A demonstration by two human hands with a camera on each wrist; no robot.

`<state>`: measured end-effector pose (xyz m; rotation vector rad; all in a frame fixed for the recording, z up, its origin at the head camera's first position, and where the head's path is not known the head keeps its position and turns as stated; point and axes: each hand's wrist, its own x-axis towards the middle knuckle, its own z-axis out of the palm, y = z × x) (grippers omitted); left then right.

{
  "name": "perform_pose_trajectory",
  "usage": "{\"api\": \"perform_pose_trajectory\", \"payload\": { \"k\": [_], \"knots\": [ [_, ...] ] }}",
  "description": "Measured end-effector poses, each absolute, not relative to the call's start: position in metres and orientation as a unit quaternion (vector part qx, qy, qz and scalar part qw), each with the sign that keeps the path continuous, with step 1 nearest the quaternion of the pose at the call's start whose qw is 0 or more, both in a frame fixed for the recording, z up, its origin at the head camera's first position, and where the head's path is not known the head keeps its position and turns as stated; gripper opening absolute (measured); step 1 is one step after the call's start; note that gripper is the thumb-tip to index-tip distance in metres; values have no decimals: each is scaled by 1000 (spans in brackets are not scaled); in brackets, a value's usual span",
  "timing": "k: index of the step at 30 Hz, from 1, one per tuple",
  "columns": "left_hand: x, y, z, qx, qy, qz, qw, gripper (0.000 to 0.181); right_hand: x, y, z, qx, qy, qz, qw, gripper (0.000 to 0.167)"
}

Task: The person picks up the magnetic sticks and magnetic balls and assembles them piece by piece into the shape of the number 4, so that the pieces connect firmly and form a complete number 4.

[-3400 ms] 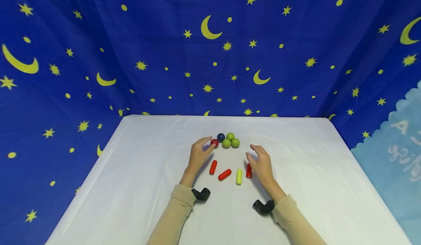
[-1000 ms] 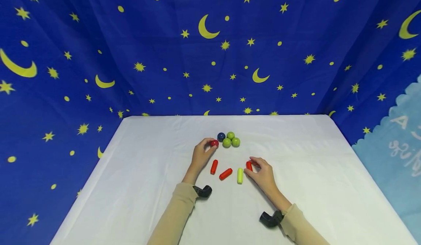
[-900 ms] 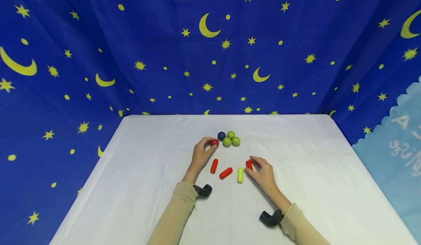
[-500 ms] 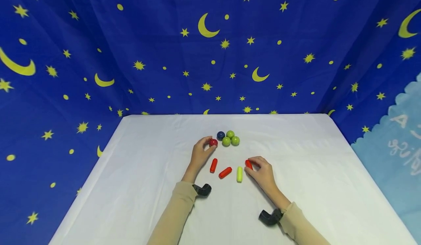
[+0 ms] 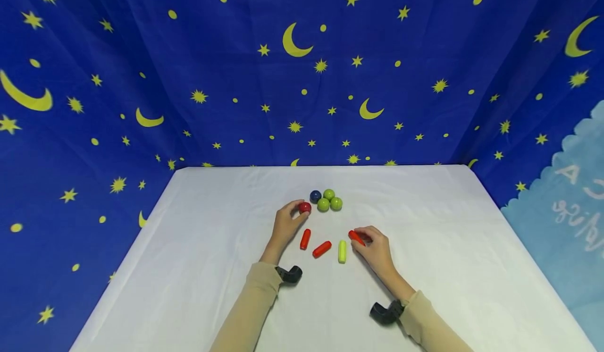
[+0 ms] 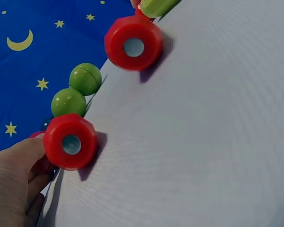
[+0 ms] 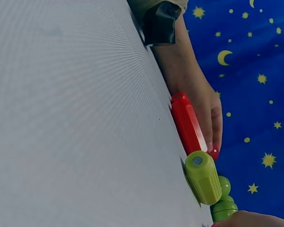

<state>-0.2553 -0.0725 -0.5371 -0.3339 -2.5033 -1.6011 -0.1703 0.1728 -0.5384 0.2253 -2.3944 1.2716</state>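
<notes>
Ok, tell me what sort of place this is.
Probably a small play or recording corner, though the wider room is out of view: a white-covered table before a dark blue backdrop printed with moons and stars, and toy-like things such as the red ball and red rod.

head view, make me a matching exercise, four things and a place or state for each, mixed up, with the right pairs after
1. red ball
2. dark blue ball
3. yellow-green stick
4. right hand

A. pinching a red stick
B. beside the green balls, no hand on it
C. held by the left hand
D. lying just left of the right hand

Pairs: 1-C, 2-B, 3-D, 4-A
</notes>
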Motion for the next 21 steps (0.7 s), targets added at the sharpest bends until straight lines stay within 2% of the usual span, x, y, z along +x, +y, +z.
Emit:
{"api": "perform_pose_trajectory", "payload": {
  "k": [21],
  "knots": [
    [-251, -76, -537, -112, -805, -576, 91, 45, -177, 175, -537, 47, -844, 494, 204, 19]
  ]
}}
